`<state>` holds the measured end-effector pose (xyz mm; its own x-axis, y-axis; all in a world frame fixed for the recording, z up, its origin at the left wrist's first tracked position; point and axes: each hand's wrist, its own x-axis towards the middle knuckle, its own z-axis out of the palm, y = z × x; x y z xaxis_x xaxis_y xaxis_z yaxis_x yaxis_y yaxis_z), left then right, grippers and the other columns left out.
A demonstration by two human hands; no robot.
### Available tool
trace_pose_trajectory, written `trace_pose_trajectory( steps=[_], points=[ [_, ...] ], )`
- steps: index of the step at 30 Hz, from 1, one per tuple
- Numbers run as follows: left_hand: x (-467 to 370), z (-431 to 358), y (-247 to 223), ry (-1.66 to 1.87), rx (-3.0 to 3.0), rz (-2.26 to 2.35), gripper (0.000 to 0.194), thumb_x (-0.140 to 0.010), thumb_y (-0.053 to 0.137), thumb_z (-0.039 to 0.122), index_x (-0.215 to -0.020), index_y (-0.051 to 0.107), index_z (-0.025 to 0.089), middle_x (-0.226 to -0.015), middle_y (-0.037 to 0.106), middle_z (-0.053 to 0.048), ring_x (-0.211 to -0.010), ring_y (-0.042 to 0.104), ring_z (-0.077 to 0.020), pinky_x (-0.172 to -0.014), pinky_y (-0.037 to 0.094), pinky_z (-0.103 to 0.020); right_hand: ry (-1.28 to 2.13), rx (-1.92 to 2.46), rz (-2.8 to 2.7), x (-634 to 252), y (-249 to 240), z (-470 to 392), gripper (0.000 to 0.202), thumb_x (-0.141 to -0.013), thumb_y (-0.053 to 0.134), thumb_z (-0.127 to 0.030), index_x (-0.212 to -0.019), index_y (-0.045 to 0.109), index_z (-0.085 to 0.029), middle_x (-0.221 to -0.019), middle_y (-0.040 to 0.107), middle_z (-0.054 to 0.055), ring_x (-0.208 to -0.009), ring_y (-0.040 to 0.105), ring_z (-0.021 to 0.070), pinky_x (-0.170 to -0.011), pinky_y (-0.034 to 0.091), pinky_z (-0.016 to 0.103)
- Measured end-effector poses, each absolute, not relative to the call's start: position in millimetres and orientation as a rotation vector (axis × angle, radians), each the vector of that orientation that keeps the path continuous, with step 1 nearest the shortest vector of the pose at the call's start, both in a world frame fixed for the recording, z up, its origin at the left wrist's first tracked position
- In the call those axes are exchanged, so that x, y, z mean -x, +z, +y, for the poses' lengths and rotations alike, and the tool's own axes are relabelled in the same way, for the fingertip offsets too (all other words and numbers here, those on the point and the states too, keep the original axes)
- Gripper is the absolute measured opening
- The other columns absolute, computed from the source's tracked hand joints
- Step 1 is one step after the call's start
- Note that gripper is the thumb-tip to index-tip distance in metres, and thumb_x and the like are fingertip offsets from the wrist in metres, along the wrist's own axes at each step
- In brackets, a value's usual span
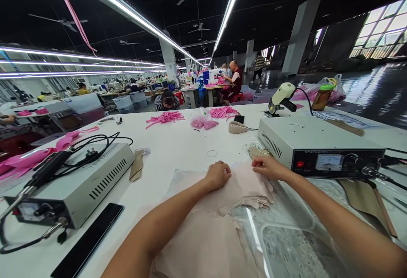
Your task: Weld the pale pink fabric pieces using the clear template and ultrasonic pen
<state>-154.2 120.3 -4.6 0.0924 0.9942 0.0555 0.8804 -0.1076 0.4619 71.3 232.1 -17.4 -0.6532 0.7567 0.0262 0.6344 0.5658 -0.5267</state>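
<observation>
Thin pale pink fabric pieces (pixel 233 186) lie in a loose layered stack in front of me, their right edges fanned out. At the far left edge of the stack is my left hand (pixel 218 174), fingers curled onto the cloth. My right hand (pixel 266 167) is closed, thumb and fingertips pinched at the far right corner of the same stack. More pale pink fabric (pixel 203 244) lies nearer to me, between my forearms. Beneath the cloth a clear plastic sheet (pixel 280 210) shows, over a speckled grey surface.
Boxed power units, one on the left (pixel 104 176) and one on the right (pixel 318 138), flank the white table (pixel 159 142). A black phone (pixel 89 240) lies front left. Scissors (pixel 238 127), pink strips (pixel 167 117) and a lidded jar (pixel 322 97) lie farther back. Co-workers sit beyond.
</observation>
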Motion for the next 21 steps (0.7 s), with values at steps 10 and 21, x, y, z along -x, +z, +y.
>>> trace_pose_trajectory(
  steps=[10,21],
  points=[
    [159,109,22,0.787,-2.043,1.62,0.014,-0.084,0.044,0.023,-0.086,0.056,0.017,-0.081,0.06,-0.001,-0.076,0.053,-0.0131,-0.072,0.043,-0.026,0.904,1.046,-2.13,-93,23,190,0.028,-0.069,0.064,-0.044,-0.064,0.053,-0.019,-0.058,0.05,-0.003,-0.059,0.047,0.0129,-0.055,0.037,0.026],
    [104,51,81,0.543,-2.009,1.198,0.019,-0.085,0.045,0.033,-0.086,0.055,0.018,-0.064,0.048,0.004,-0.058,0.041,-0.0083,-0.054,0.033,-0.02,1.16,1.179,-1.595,-169,48,51,0.036,-0.071,0.062,-0.051,-0.088,0.054,-0.02,-0.07,0.056,-0.001,-0.06,0.053,0.0124,-0.054,0.044,0.025]
  ],
)
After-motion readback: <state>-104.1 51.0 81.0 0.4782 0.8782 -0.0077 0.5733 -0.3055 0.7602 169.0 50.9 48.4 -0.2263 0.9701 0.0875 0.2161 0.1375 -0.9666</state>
